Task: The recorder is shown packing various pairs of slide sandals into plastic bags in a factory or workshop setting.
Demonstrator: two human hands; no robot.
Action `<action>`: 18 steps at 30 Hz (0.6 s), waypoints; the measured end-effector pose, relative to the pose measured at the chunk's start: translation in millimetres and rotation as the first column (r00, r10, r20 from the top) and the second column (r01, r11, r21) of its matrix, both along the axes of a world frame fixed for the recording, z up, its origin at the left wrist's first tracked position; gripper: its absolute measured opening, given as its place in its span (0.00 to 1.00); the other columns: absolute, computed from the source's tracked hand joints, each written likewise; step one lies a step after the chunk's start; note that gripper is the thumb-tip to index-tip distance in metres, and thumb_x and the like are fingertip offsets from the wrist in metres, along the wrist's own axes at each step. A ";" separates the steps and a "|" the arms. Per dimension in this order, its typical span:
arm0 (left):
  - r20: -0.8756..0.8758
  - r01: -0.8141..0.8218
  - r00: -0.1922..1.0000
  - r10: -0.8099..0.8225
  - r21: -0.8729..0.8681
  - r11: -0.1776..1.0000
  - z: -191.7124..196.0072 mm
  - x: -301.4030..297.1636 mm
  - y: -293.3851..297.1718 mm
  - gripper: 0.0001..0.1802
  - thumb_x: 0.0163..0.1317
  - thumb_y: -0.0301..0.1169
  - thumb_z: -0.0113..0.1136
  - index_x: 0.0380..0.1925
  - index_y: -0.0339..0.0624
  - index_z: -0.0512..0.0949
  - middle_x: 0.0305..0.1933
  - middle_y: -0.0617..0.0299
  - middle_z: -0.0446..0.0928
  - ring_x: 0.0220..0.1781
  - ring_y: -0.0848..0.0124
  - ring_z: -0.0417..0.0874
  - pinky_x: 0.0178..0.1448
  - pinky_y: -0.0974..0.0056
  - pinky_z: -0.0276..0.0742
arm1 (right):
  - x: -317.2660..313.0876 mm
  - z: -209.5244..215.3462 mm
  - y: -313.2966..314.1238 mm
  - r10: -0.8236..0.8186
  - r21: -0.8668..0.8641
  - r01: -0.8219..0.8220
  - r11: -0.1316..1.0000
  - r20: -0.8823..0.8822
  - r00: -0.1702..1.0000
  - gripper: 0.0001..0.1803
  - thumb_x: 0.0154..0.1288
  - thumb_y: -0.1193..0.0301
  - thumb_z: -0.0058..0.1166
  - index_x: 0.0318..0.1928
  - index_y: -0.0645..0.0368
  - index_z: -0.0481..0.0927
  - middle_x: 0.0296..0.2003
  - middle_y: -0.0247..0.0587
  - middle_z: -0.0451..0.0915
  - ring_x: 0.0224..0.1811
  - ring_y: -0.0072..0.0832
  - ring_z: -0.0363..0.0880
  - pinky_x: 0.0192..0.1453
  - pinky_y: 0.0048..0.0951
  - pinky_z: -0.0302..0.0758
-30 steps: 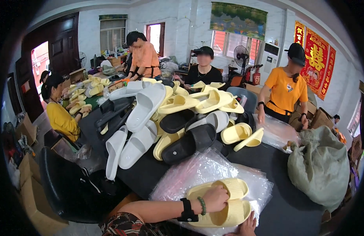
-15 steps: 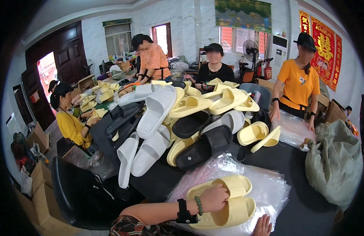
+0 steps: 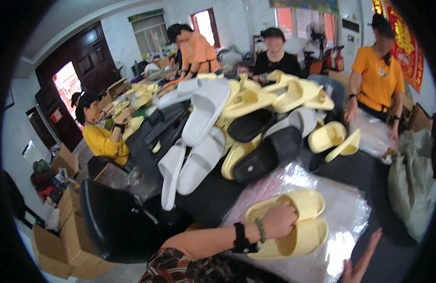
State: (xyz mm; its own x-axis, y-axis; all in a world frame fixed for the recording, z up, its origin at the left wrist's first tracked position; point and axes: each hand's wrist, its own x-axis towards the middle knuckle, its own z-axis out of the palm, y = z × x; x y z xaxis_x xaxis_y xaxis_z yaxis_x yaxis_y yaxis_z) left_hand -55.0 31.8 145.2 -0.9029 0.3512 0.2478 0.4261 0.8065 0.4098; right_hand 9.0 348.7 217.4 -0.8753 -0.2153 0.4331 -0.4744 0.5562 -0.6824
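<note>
A pair of pale yellow slide slippers (image 3: 305, 207) lies side by side, soles down, on a stack of clear plastic bags (image 3: 343, 200). My left hand (image 3: 280, 220) is closed over the place where the two slippers meet, just behind their straps; the fingertips are hidden. That wrist wears a black band and a green bead bracelet. At the lower right, by the edge of the bag stack, my right hand (image 3: 363, 262) is held with thumb and fingers apart, holding nothing. It is cut off by the frame's lower edge.
A high heap of slippers, grey (image 3: 201, 160), black (image 3: 269, 153) and yellow, covers the dark table beyond the bags. A black chair (image 3: 109, 221) stands left, near cardboard boxes (image 3: 78, 236). On the right are a grey-green sack (image 3: 411, 184) and a person (image 3: 378, 78) handling plastic bags.
The view has shifted, so the scene sits farther right and tilted. My right hand has lifted from lying flat on the bags, its thumb now spread. My left hand stays on the slippers.
</note>
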 end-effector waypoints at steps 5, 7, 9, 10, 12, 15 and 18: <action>-0.030 0.067 0.997 -0.068 -0.032 0.997 -10.7 1.2 -3.9 0.09 0.54 0.34 0.61 0.29 0.41 0.81 0.39 0.56 0.78 0.50 0.56 0.76 0.54 0.55 0.76 | 21.3 -71.9 -9.1 0.096 0.527 -0.190 0.828 0.200 0.975 0.58 0.58 0.48 0.64 0.76 0.64 0.43 0.76 0.62 0.40 0.79 0.57 0.36 0.78 0.59 0.39; -0.037 0.064 0.997 -0.064 -0.014 0.998 -10.3 2.5 -3.5 0.08 0.54 0.34 0.60 0.27 0.41 0.81 0.36 0.57 0.80 0.47 0.56 0.77 0.53 0.55 0.76 | 33.1 -84.8 -13.1 0.069 0.642 -0.261 0.721 0.308 0.949 0.63 0.53 0.44 0.65 0.75 0.68 0.44 0.75 0.69 0.38 0.78 0.63 0.36 0.76 0.65 0.40; -0.054 0.091 0.994 -0.090 0.017 0.996 -8.5 3.9 -1.3 0.08 0.54 0.34 0.60 0.26 0.42 0.81 0.35 0.57 0.81 0.46 0.56 0.77 0.52 0.55 0.77 | 33.4 -94.3 -11.0 0.071 0.647 -0.211 0.732 0.236 0.969 0.67 0.49 0.39 0.65 0.74 0.71 0.44 0.75 0.72 0.38 0.77 0.66 0.36 0.74 0.68 0.41; -0.039 0.071 0.997 -0.070 0.018 0.997 -8.3 4.3 -3.0 0.08 0.53 0.34 0.60 0.26 0.41 0.81 0.35 0.57 0.80 0.47 0.56 0.77 0.51 0.55 0.77 | 33.3 -96.1 -10.6 0.079 0.650 -0.210 0.731 0.225 0.971 0.68 0.48 0.38 0.65 0.74 0.72 0.44 0.75 0.72 0.38 0.78 0.65 0.36 0.75 0.68 0.41; -0.017 0.067 0.998 -0.066 0.033 0.997 -4.9 4.4 -2.7 0.09 0.53 0.34 0.60 0.26 0.41 0.81 0.35 0.57 0.80 0.48 0.56 0.77 0.50 0.54 0.78 | 35.0 -96.6 -9.1 0.084 0.667 -0.192 0.720 0.191 0.978 0.68 0.48 0.38 0.65 0.74 0.72 0.46 0.74 0.72 0.40 0.77 0.65 0.37 0.75 0.67 0.41; -0.033 0.067 0.997 -0.067 -0.009 0.998 -8.6 0.7 1.9 0.08 0.52 0.34 0.59 0.26 0.41 0.81 0.35 0.56 0.81 0.46 0.55 0.78 0.50 0.53 0.78 | 40.4 -87.2 -8.6 0.043 0.648 -0.174 0.742 0.212 0.976 0.67 0.47 0.40 0.67 0.73 0.73 0.48 0.74 0.73 0.42 0.77 0.64 0.39 0.75 0.67 0.43; -0.186 0.170 0.971 -0.153 0.078 0.982 -16.3 -2.3 -8.5 0.07 0.49 0.32 0.59 0.21 0.41 0.82 0.28 0.52 0.80 0.36 0.53 0.80 0.46 0.51 0.77 | 33.6 -103.8 -9.8 0.000 0.615 -0.172 0.770 0.269 0.963 0.67 0.46 0.43 0.71 0.72 0.73 0.49 0.71 0.78 0.45 0.76 0.66 0.43 0.74 0.69 0.42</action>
